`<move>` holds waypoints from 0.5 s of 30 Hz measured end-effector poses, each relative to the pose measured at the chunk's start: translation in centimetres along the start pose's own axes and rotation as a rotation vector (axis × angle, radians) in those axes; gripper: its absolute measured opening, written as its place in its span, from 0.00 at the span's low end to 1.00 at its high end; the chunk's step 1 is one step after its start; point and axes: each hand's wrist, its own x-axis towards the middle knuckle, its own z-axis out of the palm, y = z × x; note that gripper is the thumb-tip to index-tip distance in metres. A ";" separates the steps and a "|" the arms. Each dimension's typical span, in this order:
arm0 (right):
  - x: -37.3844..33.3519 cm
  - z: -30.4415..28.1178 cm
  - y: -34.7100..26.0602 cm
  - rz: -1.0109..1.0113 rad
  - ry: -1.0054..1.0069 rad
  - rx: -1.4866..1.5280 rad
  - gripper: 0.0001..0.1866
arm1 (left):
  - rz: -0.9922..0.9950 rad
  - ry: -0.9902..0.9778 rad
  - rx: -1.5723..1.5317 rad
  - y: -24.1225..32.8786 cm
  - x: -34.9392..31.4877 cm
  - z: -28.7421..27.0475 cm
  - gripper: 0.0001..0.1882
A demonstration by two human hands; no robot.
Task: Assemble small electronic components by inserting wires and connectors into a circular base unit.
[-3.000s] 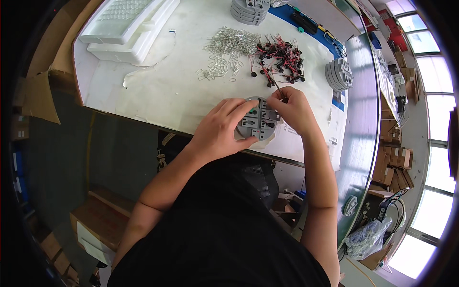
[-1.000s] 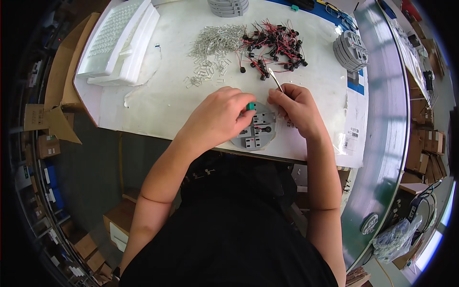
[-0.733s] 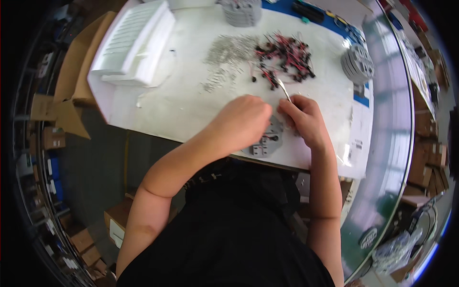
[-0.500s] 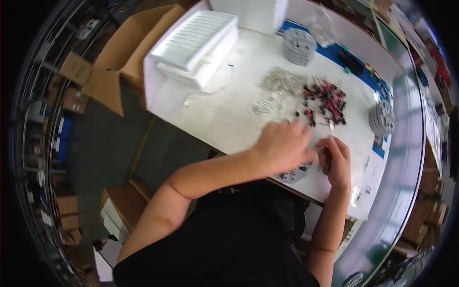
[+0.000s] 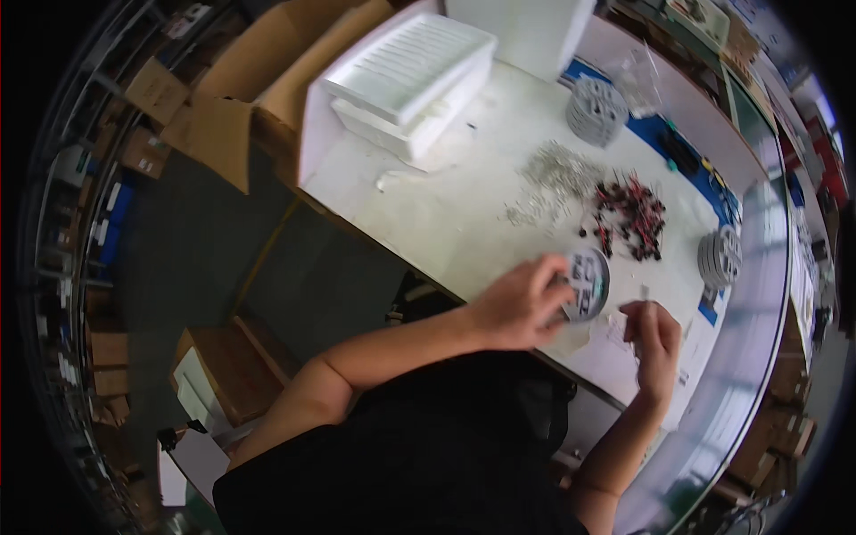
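My left hand (image 5: 524, 305) has its fingers on the left rim of a round grey disc (image 5: 590, 283) with dark cut-outs or small parts on its face. The disc is tilted up near the front edge of the table. To its right, apart from it, my right hand (image 5: 655, 339) is closed in a pinch. A small pale tip sticks up from those fingers; what it belongs to is too blurred to name. Beyond the disc lie a heap of red and black wired parts (image 5: 631, 214) and a scatter of small silvery pieces (image 5: 557, 178).
Stacks of grey discs stand at the back (image 5: 596, 111) and at the right (image 5: 719, 257). A white foam box (image 5: 410, 80) occupies the table's left end, with an open cardboard box (image 5: 227, 116) beyond it. Tools lie on a blue strip (image 5: 637, 129) along the back.
The grey disc, earlier low on the table beneath my hands, is now raised and tilted in my left hand. My right hand has drawn away from the wired parts and my left hand. The view has shifted.
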 end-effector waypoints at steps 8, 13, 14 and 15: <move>1.6 3.9 -2.7 -0.279 -0.262 -0.606 0.16 | -0.283 0.094 -0.059 0.5 0.7 -1.6 0.39; 1.8 4.1 -4.2 -0.262 -0.247 -0.914 0.18 | -0.334 -0.185 -0.157 -1.9 1.0 -1.6 0.56; 1.8 4.1 -4.1 -0.251 -0.259 -0.942 0.18 | -0.332 -0.251 -0.204 -2.0 0.9 -1.5 0.60; 1.8 4.0 -3.9 -0.240 -0.270 -0.969 0.19 | -0.334 -0.256 -0.212 -1.5 1.0 -1.4 0.60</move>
